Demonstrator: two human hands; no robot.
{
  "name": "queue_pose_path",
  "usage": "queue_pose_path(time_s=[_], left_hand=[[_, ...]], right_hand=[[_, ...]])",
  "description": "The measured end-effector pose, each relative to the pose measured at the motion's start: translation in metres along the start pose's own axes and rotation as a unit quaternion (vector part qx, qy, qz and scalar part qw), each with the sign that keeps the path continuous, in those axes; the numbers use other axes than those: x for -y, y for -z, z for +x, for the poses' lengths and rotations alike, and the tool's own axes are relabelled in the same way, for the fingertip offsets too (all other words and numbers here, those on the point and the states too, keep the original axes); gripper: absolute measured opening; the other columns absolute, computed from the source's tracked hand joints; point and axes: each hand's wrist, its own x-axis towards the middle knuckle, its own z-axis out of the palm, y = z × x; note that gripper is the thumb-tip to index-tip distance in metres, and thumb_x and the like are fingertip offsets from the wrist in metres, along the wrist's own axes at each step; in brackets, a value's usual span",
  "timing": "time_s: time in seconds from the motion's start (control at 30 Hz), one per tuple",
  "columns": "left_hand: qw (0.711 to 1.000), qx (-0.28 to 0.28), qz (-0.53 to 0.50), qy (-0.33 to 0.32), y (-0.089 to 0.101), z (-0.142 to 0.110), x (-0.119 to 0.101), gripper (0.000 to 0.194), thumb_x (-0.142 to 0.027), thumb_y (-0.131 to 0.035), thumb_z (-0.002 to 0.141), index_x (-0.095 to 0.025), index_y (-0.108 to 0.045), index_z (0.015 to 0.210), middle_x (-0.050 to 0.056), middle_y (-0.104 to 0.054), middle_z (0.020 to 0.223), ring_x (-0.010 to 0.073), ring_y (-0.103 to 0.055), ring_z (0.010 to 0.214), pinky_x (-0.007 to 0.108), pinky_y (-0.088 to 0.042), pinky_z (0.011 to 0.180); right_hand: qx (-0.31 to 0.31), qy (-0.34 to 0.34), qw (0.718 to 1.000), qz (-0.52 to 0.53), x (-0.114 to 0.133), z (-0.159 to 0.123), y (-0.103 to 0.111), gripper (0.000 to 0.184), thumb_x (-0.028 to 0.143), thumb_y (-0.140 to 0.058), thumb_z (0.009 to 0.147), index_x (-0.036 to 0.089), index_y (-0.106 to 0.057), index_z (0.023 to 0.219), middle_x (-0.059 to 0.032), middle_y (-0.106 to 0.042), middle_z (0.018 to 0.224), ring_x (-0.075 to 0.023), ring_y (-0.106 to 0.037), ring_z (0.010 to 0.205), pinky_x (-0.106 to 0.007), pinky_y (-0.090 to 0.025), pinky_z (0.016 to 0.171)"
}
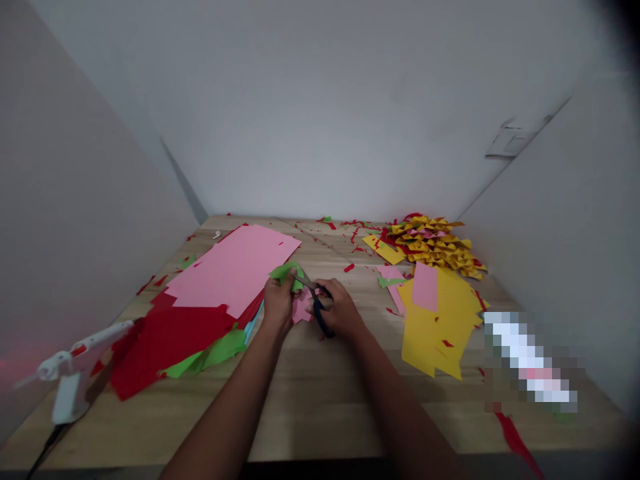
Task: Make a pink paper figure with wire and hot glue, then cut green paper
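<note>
Near the middle of the table, my left hand (279, 300) pinches a small piece of green paper (284, 271). My right hand (341, 310) is closed around the dark handles of a pair of scissors (324, 323). The blades point left and touch or overlap the green paper at its right side; whether they are parted I cannot tell. Below the blades, between my hands, lies a pink paper piece (302, 307) with a cut edge, partly hidden by my fingers. To the left of my left hand is a stack of large pink sheets (235, 267).
Red sheets (175, 340) and crumpled green paper (210, 353) lie at the left, near a white glue gun (75, 383) with a black cord. Yellow sheets (435, 333) and folded yellow paper pieces (435, 243) occupy the right. Red scraps (349, 268) dot the wooden table (310, 413); walls enclose it.
</note>
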Motion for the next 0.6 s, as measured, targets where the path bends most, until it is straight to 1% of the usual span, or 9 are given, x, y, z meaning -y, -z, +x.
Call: queue_pose_path(time_s=[0.1,0.23,0.33,0.4,0.5,0.6], left_hand=[[1.0,0.005,-0.001,-0.002,0.001,0.001,0.002,0.044,-0.044,-0.088,0.061,-0.015,-0.057,0.073,-0.008,-0.051,0.056,0.0023,-0.04,0.039,0.015,-0.035,0.038],[1.0,0.004,0.003,-0.008,0.002,0.002,0.003,0.043,-0.044,-0.087,0.063,-0.015,-0.059,0.078,-0.008,-0.054,0.059,0.003,-0.042,0.041,0.015,-0.035,0.039],[1.0,0.003,0.01,-0.012,0.004,0.003,0.004,0.044,-0.044,-0.087,0.061,-0.016,-0.059,0.081,-0.008,-0.055,0.06,0.0035,-0.043,0.042,0.015,-0.036,0.04],[1.0,0.009,0.016,-0.009,0.003,0.003,0.005,0.045,-0.045,-0.088,0.061,-0.016,-0.06,0.082,-0.007,-0.057,0.062,0.0048,-0.047,0.045,0.016,-0.04,0.043],[0.999,0.032,0.027,0.003,0.0,0.0,0.006,0.045,-0.044,-0.089,0.06,-0.015,-0.064,0.085,-0.003,-0.065,0.07,0.0083,-0.057,0.054,0.019,-0.048,0.052],[0.996,0.072,0.036,0.023,-0.006,-0.008,0.009,0.043,-0.042,-0.09,0.058,-0.014,-0.068,0.082,0.001,-0.069,0.072,0.0116,-0.061,0.058,0.022,-0.05,0.055]], right_hand=[[0.005,0.0,1.0,0.001,-0.002,0.0,0.0,0.05,0.03,-0.08,0.074,0.02,-0.066,0.121,-0.0061,-0.064,0.095,-0.0205,-0.063,0.085,-0.033,-0.053,0.081],[0.015,0.005,1.0,-0.002,-0.002,0.001,0.002,0.046,0.033,-0.079,0.076,0.022,-0.069,0.119,-0.0019,-0.063,0.085,-0.0175,-0.063,0.076,-0.028,-0.051,0.073],[0.024,0.005,1.0,-0.013,0.001,0.002,0.008,0.038,0.036,-0.078,0.078,0.024,-0.072,0.113,0.0003,-0.061,0.078,-0.016,-0.06,0.071,-0.026,-0.048,0.069],[0.03,0.003,0.999,-0.023,0.004,0.0,0.014,0.031,0.037,-0.077,0.079,0.024,-0.074,0.106,0.0013,-0.06,0.074,-0.0153,-0.058,0.068,-0.025,-0.047,0.067],[0.032,-0.008,0.998,-0.044,0.008,-0.012,0.026,0.027,0.036,-0.076,0.079,0.026,-0.074,0.104,0.0025,-0.058,0.071,-0.0155,-0.058,0.066,-0.025,-0.046,0.065],[0.004,-0.035,0.997,-0.066,0.008,-0.031,0.037,0.034,0.035,-0.075,0.079,0.024,-0.07,0.112,-0.0001,-0.061,0.08,-0.0177,-0.061,0.071,-0.028,-0.05,0.068]])
